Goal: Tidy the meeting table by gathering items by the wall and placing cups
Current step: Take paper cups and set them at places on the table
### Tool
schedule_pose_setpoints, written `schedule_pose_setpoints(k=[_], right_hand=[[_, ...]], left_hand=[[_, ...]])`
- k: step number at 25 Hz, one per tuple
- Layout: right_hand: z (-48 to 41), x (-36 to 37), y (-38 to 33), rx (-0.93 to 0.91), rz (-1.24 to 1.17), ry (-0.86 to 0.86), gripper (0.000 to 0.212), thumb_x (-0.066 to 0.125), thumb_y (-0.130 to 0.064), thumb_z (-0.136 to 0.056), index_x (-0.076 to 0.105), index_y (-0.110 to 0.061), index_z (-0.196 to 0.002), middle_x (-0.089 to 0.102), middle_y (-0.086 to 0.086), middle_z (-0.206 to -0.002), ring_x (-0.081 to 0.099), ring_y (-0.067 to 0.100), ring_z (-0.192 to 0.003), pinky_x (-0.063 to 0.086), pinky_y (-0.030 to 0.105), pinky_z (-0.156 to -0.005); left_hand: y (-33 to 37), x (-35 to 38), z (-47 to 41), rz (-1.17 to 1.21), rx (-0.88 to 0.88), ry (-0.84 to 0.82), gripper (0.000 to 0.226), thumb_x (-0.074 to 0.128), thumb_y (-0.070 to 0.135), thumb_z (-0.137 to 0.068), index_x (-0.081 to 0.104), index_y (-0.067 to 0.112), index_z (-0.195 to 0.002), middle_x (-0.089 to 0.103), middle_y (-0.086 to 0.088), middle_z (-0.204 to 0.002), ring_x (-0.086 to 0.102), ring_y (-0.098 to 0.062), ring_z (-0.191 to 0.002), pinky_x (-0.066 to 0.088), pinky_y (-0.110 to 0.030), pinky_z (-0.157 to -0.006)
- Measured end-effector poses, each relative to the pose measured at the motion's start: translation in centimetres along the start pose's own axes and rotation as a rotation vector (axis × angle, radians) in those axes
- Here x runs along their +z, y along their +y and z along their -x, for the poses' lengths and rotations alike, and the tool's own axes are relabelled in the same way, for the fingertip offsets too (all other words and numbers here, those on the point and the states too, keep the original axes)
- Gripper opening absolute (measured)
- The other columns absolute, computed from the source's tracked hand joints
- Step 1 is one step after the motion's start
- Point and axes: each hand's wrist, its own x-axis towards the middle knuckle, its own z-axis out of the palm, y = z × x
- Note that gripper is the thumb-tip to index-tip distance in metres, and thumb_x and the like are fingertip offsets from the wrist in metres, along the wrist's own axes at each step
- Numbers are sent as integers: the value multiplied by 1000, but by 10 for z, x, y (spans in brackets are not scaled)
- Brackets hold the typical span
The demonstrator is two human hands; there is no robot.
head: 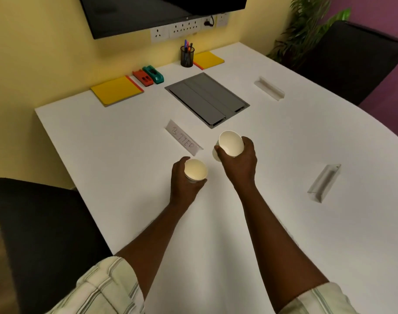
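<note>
The left hand (184, 180) curls its fingers and thumb round a white paper cup (195, 169), held upright just above the near middle of the white meeting table (103, 150), its open mouth facing up. To its right and slightly farther, the right hand (238, 165) grips a second white paper cup (230, 143) from below. This cup is tilted so that its open mouth faces back toward the person. The two cups are near each other but apart.

Just beyond the hands stands a clear acrylic name plate with handwriting (184, 140). A second clear name plate (324, 182) lies at the right, and a third clear name plate (269, 88) sits far right. A grey rectangular cable hatch (207, 98) is set into the table's far middle.

Along the far edge by the yellow wall, from left to right, lie a yellow notebook with an orange spine (116, 90), a red stapler (142, 78) touching or just beside a teal stapler (153, 74), a black mesh pen holder with coloured pens (187, 56) and a second yellow notebook (208, 60) just beside it.

A dark wall screen (148, 12) hangs above white wall sockets (182, 28). Black chairs stand near left (46, 234) and far right (352, 60), with a green plant (306, 30) in the far corner
</note>
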Motion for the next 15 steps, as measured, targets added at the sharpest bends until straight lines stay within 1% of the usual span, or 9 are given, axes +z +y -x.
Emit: schedule_pose_setpoints(k=[2,5,7,8,10,13,15], right_hand=[[-20,21,17,34,47,-1,79,83,-35,-70,44,-9,-133,54,8,-130,52,25,-118,47,41,-99],[-38,51,45,68,113,-61,84,82,-34,-72,39,-6,-138,50,11,-135,49,27,-123,44,41,-103],[-45,72,64,75,136,-91,83,81,-33,-73,38,-4,-137,51,13,-133,51,28,-121,45,37,-100],[-48,81,73,75,148,-102,80,81,-34,-73,40,-3,-135,52,14,-131,52,29,-119,47,38,-98],[-52,98,90,85,166,-119,77,80,-33,-74,41,-1,-132,53,15,-128,53,30,-117,48,41,-96],[-59,116,109,91,170,-122,75,80,-30,-74,41,-1,-132,51,15,-127,53,28,-116,48,35,-92],[-63,124,120,92,187,-130,76,81,-28,-74,40,-1,-132,50,15,-127,52,29,-116,47,35,-91]], left_hand=[[-9,-4,-17,18,-9,55,85,90,9,-54,47,3,-128,53,-15,-125,50,-24,-116,33,-12,-93],[-22,-8,-27,36,-33,135,86,90,10,-54,48,3,-128,55,-14,-127,50,-24,-118,36,-18,-98],[-32,-9,-27,27,-49,138,85,90,11,-54,49,2,-128,56,-14,-127,51,-25,-118,40,-25,-100],[-38,-9,-28,21,-44,133,85,90,12,-53,49,1,-127,56,-14,-126,52,-25,-117,41,-27,-100],[-49,-10,-28,9,-39,125,85,91,13,-52,50,1,-125,57,-14,-125,53,-25,-116,42,-29,-100],[-60,-11,-31,12,-73,113,85,91,13,-52,50,1,-126,58,-13,-126,53,-24,-117,44,-32,-101],[-66,-10,-34,33,-93,81,86,91,12,-52,50,1,-127,57,-12,-127,53,-24,-118,45,-36,-101]])
